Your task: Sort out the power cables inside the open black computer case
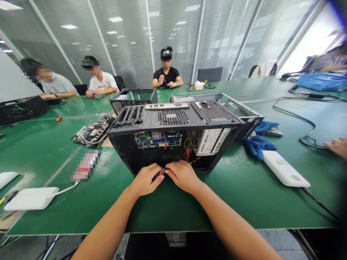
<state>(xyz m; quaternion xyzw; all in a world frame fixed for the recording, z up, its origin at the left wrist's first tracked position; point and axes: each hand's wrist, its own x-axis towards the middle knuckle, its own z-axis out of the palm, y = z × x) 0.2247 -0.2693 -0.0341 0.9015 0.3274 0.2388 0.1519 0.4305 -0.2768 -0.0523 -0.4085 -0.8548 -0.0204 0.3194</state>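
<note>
A black computer case (146, 159) stands in front of me with its side open and its perforated back panel facing up. Inside it sit a green motherboard (146, 140) and a power supply (213, 141) with a white label. At the case's near lower edge, my left hand (148, 178) and my right hand (183, 175) meet, fingers closed around a bundle of coloured cables (162, 171). Red and yellow wires (187, 150) hang below the power supply. The far ends of the held bundle are hidden by my fingers.
More open cases (244, 110) stand behind. Left lie loose circuit boards (93, 131), a blurred red phone-like item (86, 166) and a white power bank (32, 198). Right are blue gloves (258, 144), a white power strip-like block (286, 168) and another person's hand (338, 147). Several people sit around the green table (173, 216).
</note>
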